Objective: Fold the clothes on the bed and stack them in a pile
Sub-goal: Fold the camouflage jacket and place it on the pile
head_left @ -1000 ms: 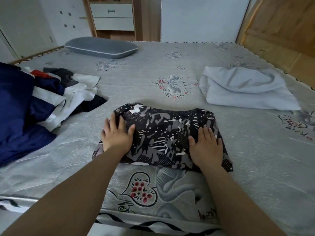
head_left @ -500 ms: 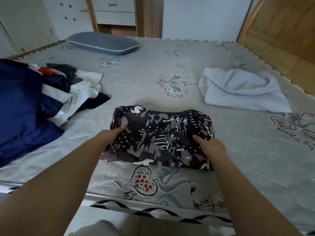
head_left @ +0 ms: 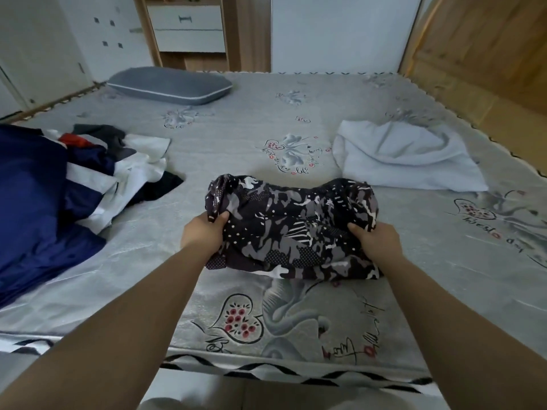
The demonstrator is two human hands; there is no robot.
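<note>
**Folded garment gripped at both ends, near front edge of bed**

Grey printed bed (head_left: 236,149) carries the work. My left hand (head_left: 201,232) and right hand (head_left: 376,238) each grip one end of the patterned garment (head_left: 293,232), folded, by the front edge. Soft, light, limp cloth: likely to sag mid-span, so support from beneath. Unfolded clothes (head_left: 88,179) at left edge; white bundle (head_left: 405,161) toward right.

Single head-worn wide-angle view, aimed forward and down from foot edge of bed (head_left: 296,149). Both forearms seen entering from bottom corners; near mattress edge seen close at bottom. Far wall, drawer unit (head_left: 186,28) and pillow (head_left: 168,84) seen at top. Straight lines bowed toward frame edges. No second view supplied.
</note>
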